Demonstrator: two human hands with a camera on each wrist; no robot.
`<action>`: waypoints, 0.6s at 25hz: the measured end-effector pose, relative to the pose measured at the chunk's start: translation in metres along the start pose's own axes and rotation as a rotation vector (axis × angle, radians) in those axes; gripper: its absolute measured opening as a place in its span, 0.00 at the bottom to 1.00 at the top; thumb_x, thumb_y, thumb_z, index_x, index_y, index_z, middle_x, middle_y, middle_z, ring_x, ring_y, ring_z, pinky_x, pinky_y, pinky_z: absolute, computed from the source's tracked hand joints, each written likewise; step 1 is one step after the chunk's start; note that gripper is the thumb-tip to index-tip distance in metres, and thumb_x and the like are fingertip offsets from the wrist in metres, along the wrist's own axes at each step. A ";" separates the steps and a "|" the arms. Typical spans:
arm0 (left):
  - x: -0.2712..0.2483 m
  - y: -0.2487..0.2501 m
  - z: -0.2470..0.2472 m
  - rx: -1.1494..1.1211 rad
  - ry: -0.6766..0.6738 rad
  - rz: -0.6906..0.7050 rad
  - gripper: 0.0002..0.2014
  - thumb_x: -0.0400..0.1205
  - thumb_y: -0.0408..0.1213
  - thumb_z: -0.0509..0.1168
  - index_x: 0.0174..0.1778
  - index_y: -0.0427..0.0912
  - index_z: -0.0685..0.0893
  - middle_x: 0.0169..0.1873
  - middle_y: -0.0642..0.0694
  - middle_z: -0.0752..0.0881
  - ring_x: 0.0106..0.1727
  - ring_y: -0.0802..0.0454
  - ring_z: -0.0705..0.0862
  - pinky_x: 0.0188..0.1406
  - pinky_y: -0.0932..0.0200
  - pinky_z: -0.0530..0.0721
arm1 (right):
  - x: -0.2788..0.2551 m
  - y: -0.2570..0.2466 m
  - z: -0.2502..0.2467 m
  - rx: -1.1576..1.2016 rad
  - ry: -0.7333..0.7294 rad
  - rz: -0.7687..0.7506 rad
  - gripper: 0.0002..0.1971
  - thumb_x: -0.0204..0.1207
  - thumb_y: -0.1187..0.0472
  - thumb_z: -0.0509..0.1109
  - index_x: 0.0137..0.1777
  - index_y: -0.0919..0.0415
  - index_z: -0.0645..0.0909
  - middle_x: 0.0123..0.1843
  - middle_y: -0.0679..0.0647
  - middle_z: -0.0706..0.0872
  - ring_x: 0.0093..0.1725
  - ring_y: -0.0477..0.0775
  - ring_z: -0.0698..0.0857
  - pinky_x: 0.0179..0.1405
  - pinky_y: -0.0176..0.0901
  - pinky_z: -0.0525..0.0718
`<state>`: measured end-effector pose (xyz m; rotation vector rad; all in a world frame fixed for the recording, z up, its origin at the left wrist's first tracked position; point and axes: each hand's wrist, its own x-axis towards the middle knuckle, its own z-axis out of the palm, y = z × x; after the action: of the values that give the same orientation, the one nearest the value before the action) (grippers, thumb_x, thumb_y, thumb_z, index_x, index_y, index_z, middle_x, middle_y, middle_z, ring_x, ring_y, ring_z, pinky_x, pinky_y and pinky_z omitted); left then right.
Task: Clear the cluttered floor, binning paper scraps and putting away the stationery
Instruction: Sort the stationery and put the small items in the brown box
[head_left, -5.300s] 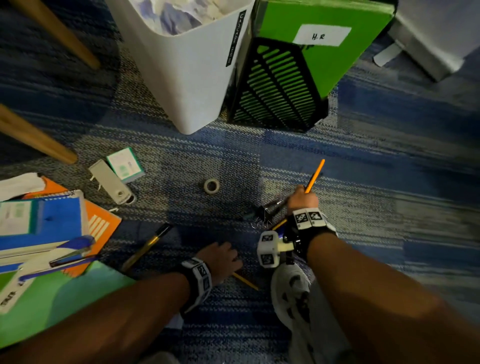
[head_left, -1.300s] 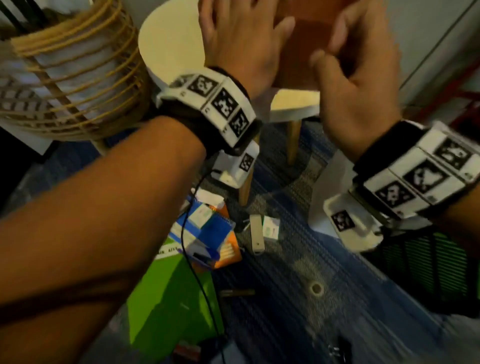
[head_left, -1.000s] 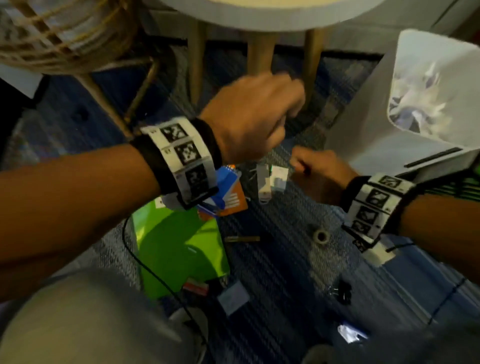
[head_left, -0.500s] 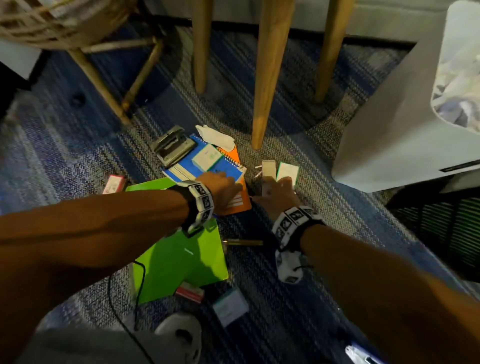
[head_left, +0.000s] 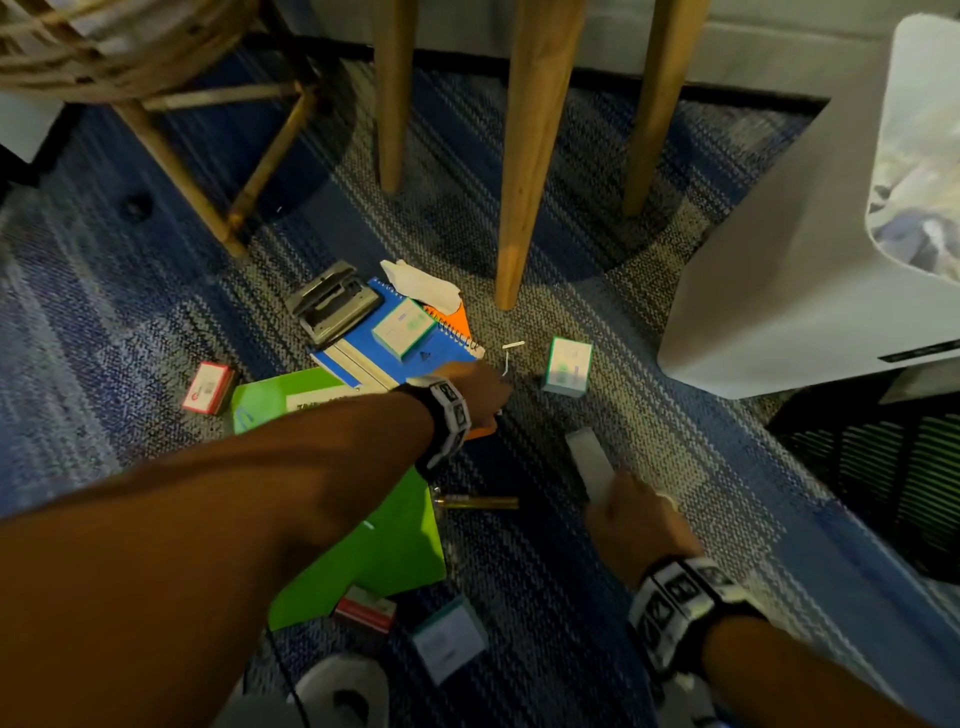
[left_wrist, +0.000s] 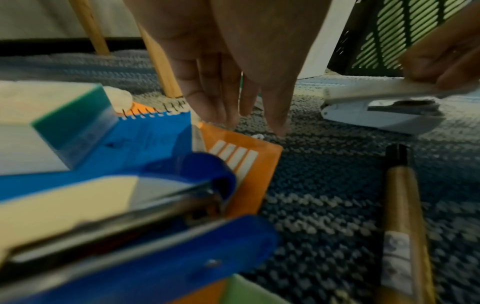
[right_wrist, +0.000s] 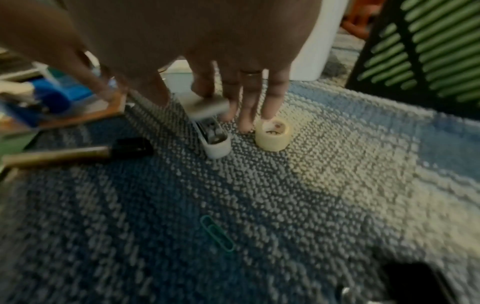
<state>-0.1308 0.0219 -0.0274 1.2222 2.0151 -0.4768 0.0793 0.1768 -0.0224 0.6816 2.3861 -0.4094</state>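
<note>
White stapler (head_left: 589, 465): held off the carpet at one end by the right hand (head_left: 631, 519), jaws apart, metal staple channel showing. Gold marker (head_left: 478, 502) with black cap lies flat beside the green folder (head_left: 384, 551). Blue spiral notebook (head_left: 358, 353) stacked on an orange one (left_wrist: 249, 164); a white-and-teal box (head_left: 402, 328) and a grey hole punch (head_left: 332, 306) sit on it. Second teal box (head_left: 566, 366) stands alone on the carpet. Crumpled white paper scrap (head_left: 421, 286) at the notebook's far edge. Tape roll (right_wrist: 272, 134) upright, green paper clip (right_wrist: 217, 236) flat. White bin (head_left: 779, 291) holds crumpled paper.
</note>
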 end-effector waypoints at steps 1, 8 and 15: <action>0.003 0.005 0.003 -0.007 0.007 0.004 0.15 0.84 0.46 0.62 0.60 0.39 0.79 0.55 0.40 0.81 0.57 0.39 0.81 0.45 0.46 0.84 | -0.001 0.001 0.000 -0.129 0.029 0.010 0.23 0.76 0.34 0.54 0.58 0.52 0.73 0.58 0.55 0.77 0.54 0.62 0.79 0.52 0.54 0.80; 0.016 0.025 0.029 -0.115 0.224 -0.123 0.13 0.87 0.34 0.55 0.57 0.36 0.83 0.57 0.39 0.83 0.61 0.37 0.80 0.41 0.50 0.73 | 0.070 -0.090 -0.058 0.267 0.202 -0.199 0.14 0.82 0.48 0.62 0.53 0.59 0.75 0.50 0.61 0.86 0.51 0.65 0.84 0.46 0.50 0.78; 0.000 0.017 0.036 -0.716 0.491 -0.174 0.17 0.84 0.33 0.52 0.65 0.28 0.76 0.60 0.29 0.79 0.60 0.31 0.80 0.53 0.44 0.76 | 0.139 -0.135 -0.032 0.572 0.162 -0.085 0.17 0.78 0.64 0.68 0.67 0.64 0.80 0.62 0.66 0.84 0.63 0.67 0.81 0.61 0.49 0.76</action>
<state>-0.1016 0.0076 -0.0503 0.7529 2.3921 0.4968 -0.1056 0.1314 -0.0701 0.8875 2.4629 -1.1380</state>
